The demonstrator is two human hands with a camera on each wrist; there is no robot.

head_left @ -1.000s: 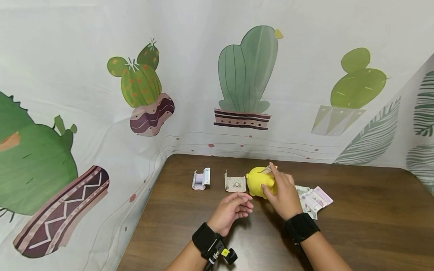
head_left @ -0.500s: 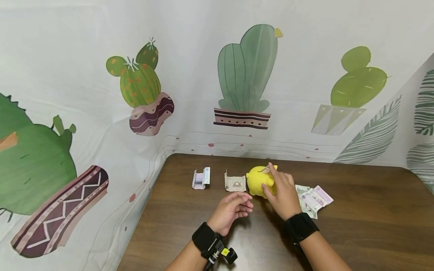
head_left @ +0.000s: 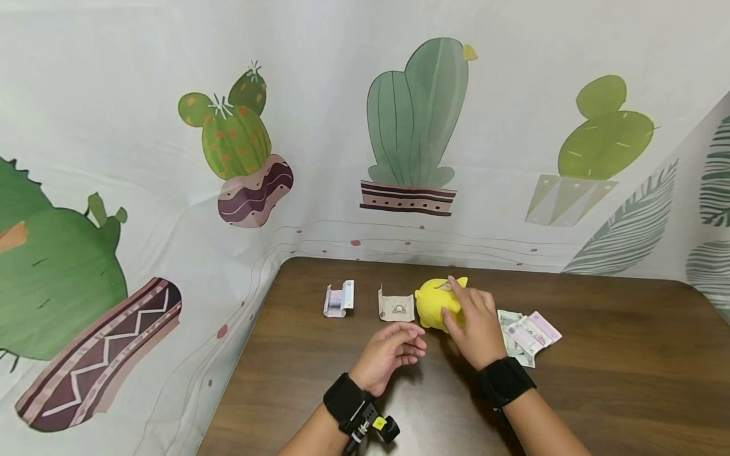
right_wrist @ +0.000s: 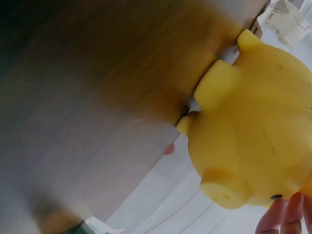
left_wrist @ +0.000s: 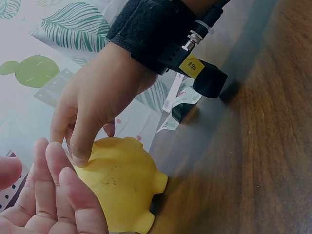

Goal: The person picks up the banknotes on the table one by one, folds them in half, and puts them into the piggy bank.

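A yellow piggy bank (head_left: 433, 303) stands on the brown table (head_left: 599, 380). My right hand (head_left: 456, 304) lies over it, with the thumb on its near side and the index finger at the top. There, the tip of a folded banknote (head_left: 443, 287) sticks out. The left wrist view shows the right hand (left_wrist: 97, 107) pressing the piggy bank (left_wrist: 122, 185). In the right wrist view the piggy bank (right_wrist: 258, 146) fills the frame, with fingertips (right_wrist: 287, 214) at the lower edge. My left hand (head_left: 413, 347) rests palm up just in front, loosely curled and holding nothing.
Two folded notes lie left of the piggy bank, one pale purple (head_left: 339, 299) and one beige (head_left: 396, 307). Several flat banknotes (head_left: 527, 332) lie to its right. A cactus-print cloth (head_left: 410, 126) hangs behind and to the left of the table.
The note at the top of the piggy bank has sunk lower under my right index finger. My left hand has stayed where it was.
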